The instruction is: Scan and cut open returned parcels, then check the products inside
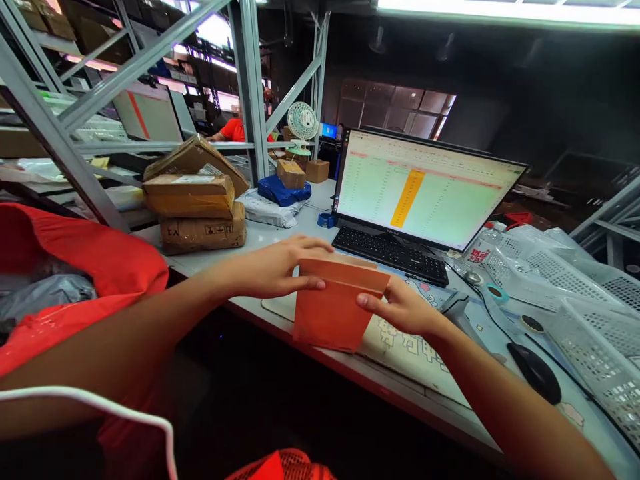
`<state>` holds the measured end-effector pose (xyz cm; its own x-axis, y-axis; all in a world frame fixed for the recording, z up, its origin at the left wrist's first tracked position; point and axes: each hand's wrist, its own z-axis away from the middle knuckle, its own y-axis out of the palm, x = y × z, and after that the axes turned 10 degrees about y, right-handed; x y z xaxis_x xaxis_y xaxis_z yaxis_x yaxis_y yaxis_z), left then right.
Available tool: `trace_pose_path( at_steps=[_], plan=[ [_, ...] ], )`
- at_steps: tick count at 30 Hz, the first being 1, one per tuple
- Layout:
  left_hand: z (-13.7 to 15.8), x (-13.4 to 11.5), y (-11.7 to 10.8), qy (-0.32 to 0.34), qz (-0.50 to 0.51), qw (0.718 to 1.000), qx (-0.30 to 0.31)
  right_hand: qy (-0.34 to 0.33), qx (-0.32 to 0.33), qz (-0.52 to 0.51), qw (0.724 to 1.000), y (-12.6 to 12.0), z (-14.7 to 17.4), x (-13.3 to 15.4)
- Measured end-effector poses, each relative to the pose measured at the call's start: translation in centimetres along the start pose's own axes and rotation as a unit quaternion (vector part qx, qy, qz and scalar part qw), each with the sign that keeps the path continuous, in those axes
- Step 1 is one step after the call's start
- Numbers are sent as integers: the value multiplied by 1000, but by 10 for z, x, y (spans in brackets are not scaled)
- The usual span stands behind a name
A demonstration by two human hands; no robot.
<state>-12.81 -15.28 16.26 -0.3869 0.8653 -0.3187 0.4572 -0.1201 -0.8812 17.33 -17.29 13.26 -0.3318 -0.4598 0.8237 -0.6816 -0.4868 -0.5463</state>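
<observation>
An orange-red box (333, 313) stands upright at the desk's front edge, on a pale printed desk mat (405, 350). My left hand (280, 267) grips its top left, with the thumb on the front face and the fingers over the top. At the top right, my right hand (400, 305) holds it, thumb on the front and fingers hidden behind. Whether the box's lid is loose I cannot tell. Just behind it lies a black keyboard (390, 255).
A monitor (420, 190) stands behind the keyboard. Cardboard parcels (200, 223) are stacked on the left, beside metal shelving. White perforated baskets (595, 340) and a black mouse (534, 372) sit on the right. A red bag (120, 253) hangs at left. A person in red (233, 130) is far behind.
</observation>
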Motion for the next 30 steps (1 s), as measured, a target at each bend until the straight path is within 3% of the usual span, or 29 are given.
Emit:
trace_pose_path(
  at_steps=[3,6,7,9,11,13,15,17,21,24,25,28,30],
  plan=[
    [9,11,30,-12,40,987,-158,-5,-148,-80,986,-6,21,-17],
    [23,25,78,-58,156,934,-316,38,-333,-71,940,-24,65,-51],
    [28,28,95,-77,206,915,-337,79,-383,-33,920,-31,83,-66],
    [35,32,124,-110,295,893,-322,203,-450,95,864,-44,123,-98],
    [37,33,144,-141,354,884,-270,341,-453,246,786,-54,160,-127],
    [33,32,155,-177,368,876,-256,451,-392,344,724,-58,186,-149],
    [21,32,160,-220,348,861,-297,516,-320,389,693,-58,197,-161],
    [4,35,162,-253,317,844,-350,539,-282,413,678,-57,193,-166],
    [-29,42,164,-281,245,836,-403,526,-276,425,683,-61,167,-159],
    [-42,44,164,-298,224,836,-403,536,-271,416,683,-66,157,-133],
    [-44,44,164,-304,221,836,-401,520,-264,405,705,-65,157,-119],
    [-48,43,166,-313,215,837,-394,381,-191,317,847,-55,165,-74],
    [-50,43,168,-310,222,837,-391,291,-127,248,915,-43,170,-45]
  ],
)
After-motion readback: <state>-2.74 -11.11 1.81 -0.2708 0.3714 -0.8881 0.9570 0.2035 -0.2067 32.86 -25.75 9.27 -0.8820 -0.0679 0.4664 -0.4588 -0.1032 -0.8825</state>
